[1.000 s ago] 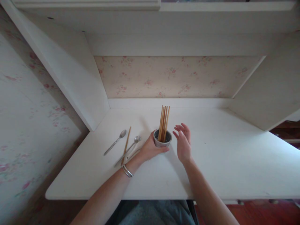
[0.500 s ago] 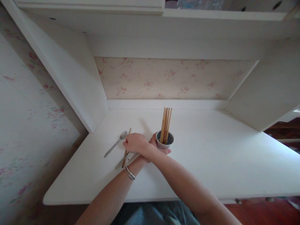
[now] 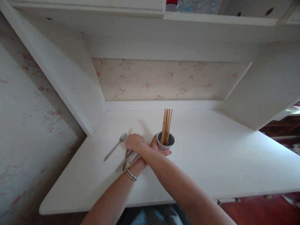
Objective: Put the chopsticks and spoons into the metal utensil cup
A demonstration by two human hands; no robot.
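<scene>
My left hand (image 3: pixel 154 144), its wrist wearing a silver bracelet, is wrapped round a small grey-white cup (image 3: pixel 166 147). Several wooden chopsticks (image 3: pixel 166 126) stand upright and bunched in it. Crossing over the left forearm, my right hand (image 3: pixel 134 141) is closed over a wooden chopstick (image 3: pixel 125 164) lying on the desk; its fingertips are hidden beneath the hand. Beside that chopstick are a thin metal utensil (image 3: pixel 120 167) and a pale handle with a small hole (image 3: pixel 129 162), both partly covered by my arms. A metal spoon (image 3: pixel 114 147) lies to the left of my right hand.
The white desk (image 3: pixel 211 162) has side panels left and right and an overhead shelf (image 3: pixel 150 26). Clear plastic items (image 3: pixel 199 6) sit on the shelf. A floral wall (image 3: pixel 159 79) closes the back.
The camera view has shifted slightly. My right hand looks a little more curled over the chopstick; my left hand keeps its hold on the cup. The spoon stays where it was.
</scene>
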